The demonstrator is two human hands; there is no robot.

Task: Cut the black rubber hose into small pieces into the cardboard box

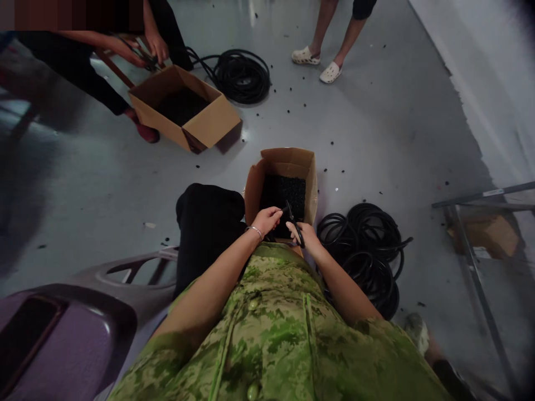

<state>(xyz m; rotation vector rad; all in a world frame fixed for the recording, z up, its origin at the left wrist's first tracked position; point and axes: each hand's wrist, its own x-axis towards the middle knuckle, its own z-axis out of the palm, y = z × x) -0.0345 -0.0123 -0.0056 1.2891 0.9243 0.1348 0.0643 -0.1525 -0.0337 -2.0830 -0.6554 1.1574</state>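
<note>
Pinched in my left hand [267, 220] is a black rubber hose [285, 211], of which a short end shows past the fingertips. My right hand [308, 237] is closed around the black handles of a pair of scissors [297, 229]. Their blades point away from me and meet the hose end; whether they are parted is too small to tell. Beneath both hands stands a cardboard box [310, 195], holding many small black cut pieces [288, 189]. How the rest of the hose runs below my left hand is hidden.
Coils of black hose [363, 245] lie on the floor to my right. Ahead left, a seated person works over another cardboard box [213, 120] beside a hose coil [242, 75]. Someone in white clogs [331, 72] stands farther off. A metal frame [472, 262] is at right, a purple chair [79, 334] at left.
</note>
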